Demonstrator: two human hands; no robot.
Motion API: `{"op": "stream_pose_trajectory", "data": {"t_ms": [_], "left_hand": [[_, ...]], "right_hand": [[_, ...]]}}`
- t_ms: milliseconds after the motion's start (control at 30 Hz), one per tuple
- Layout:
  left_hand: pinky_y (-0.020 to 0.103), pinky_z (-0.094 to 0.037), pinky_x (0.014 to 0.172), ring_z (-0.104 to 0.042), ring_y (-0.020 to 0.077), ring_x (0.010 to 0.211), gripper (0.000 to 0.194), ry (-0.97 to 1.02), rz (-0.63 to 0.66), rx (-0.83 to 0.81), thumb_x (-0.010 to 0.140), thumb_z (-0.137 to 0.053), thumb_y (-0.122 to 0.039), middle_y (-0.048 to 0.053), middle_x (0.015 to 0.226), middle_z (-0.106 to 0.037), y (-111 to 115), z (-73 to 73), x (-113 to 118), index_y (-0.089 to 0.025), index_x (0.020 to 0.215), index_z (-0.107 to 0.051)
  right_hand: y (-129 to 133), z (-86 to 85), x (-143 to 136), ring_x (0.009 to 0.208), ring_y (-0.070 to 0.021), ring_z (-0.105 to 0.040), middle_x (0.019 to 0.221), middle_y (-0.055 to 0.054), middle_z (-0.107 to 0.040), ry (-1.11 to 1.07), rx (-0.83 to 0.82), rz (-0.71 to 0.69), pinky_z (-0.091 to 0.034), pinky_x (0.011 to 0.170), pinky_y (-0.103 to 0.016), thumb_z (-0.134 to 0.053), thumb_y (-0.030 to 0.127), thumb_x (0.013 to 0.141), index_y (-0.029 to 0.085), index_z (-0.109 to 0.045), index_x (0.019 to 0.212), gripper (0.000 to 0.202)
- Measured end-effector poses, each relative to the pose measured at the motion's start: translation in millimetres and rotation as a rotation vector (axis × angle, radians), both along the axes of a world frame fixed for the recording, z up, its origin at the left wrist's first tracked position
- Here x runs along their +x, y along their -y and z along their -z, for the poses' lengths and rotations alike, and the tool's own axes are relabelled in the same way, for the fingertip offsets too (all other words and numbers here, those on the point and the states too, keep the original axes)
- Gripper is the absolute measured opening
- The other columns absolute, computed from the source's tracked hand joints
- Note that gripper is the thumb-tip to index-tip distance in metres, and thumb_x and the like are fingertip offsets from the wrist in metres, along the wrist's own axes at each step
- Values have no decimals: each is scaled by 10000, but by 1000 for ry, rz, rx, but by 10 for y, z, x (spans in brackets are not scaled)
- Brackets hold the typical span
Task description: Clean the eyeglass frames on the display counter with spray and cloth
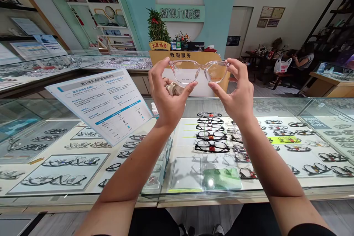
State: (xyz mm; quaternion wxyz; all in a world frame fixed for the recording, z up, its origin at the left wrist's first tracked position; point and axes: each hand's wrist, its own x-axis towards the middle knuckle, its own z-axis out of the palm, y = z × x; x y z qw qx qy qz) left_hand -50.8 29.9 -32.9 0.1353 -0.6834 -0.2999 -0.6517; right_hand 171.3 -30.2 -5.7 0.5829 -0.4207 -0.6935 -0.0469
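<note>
A pair of clear-framed glasses [202,67] is held up above the glass counter, lenses facing me. My left hand [169,97] grips its left end between thumb and fingers, with a crumpled beige cloth [174,89] tucked in the same hand. The right end is pinched by my right hand [237,90], thumb near the lower rim of the right lens. Beneath the hands, a column of black-framed glasses [211,146] lies in the glass display case [179,198].
A printed sheet [102,103] stands tilted on the counter at left, near a small white bottle [155,110]. Many frames fill the case. Behind are a wooden reception desk [159,57] with plants, and at far right a seated person [304,59] beside a white bag [282,66].
</note>
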Motion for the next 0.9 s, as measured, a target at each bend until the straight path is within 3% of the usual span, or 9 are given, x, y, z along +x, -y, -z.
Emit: {"op": "stream_pose_trajectory", "data": {"t_ms": [100, 300, 467, 600, 733, 900], "left_hand": [[544, -629, 992, -502, 419, 1589, 886, 161, 46, -30, 869, -804, -839, 121, 1674, -553, 39, -5, 52, -336, 1550, -543], [525, -626, 1096, -501, 424, 1609, 942, 174, 105, 27, 823, -898, -757, 129, 1685, -553, 80, 9, 86, -363, 1581, -501], [534, -563, 1206, -510, 406, 1605, 959, 162, 171, 28, 817, -930, -698, 106, 1696, -542, -35, 44, 29, -401, 1615, -489], [554, -552, 1226, -557, 386, 1574, 959, 167, 253, 20, 819, -899, -739, 91, 1666, -569, -193, 65, -21, -440, 1622, -467], [555, -519, 1272, -552, 376, 1588, 963, 173, 334, 18, 804, -883, -776, 90, 1638, -581, -314, 70, -69, -431, 1603, -471], [506, -542, 1244, -555, 361, 1593, 947, 173, 347, 45, 802, -885, -778, 87, 1624, -597, -366, 67, -96, -420, 1582, -484]], "right_hand": [[8, 9, -4, 1546, -402, -615, 1638, -101, -650, 15, 1, 8, -595, 1181, -650, -703, 663, 1023, 426, -399, 1686, 767], [-139, 114, 56, 1508, -391, -639, 1619, -92, -662, 8, 91, -55, -601, 1159, -643, -717, 637, 1023, 423, -401, 1658, 741], [-195, 140, 79, 1474, -390, -652, 1608, -108, -650, -1, 126, -75, -609, 1141, -645, -744, 656, 1005, 405, -442, 1622, 732], [-164, 117, 69, 1476, -392, -639, 1628, -118, -618, -14, 148, -111, -602, 1142, -645, -760, 631, 998, 394, -462, 1622, 731], [-123, 91, 58, 1447, -361, -659, 1583, -96, -643, -85, 142, -174, -616, 1124, -590, -710, 597, 1042, 411, -542, 1575, 588], [-100, 57, 39, 1399, -326, -690, 1461, -80, -696, -210, 148, -261, -617, 1133, -553, -620, 574, 1104, 399, -669, 1441, 383]]}}
